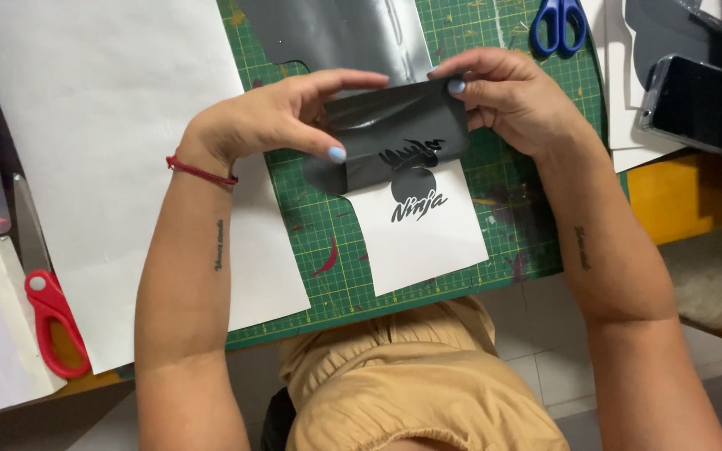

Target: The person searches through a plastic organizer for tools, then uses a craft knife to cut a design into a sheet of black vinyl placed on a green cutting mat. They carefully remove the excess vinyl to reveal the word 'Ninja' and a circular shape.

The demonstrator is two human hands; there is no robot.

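Item: black vinyl sheet over green cutting mat — I judge it thin, limp, clingy. My left hand and right hand pinch its top edge; white backing below.

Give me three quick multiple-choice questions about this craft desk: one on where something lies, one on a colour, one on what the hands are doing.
1. Where do the red-handled scissors lie?
A. at the left edge of the desk
B. on the phone
C. in the right hand

2. What colour is the cutting mat?
A. blue
B. green
C. white

3. How is the dark vinyl sheet held?
A. lying flat, untouched
B. rolled into a tube
C. pinched by both hands, bent back off the white backing sheet

Answers: 1 A, they rest far left on white paper. 2 B, its gridded surface is green. 3 C, left hand and right hand grip its top edge.
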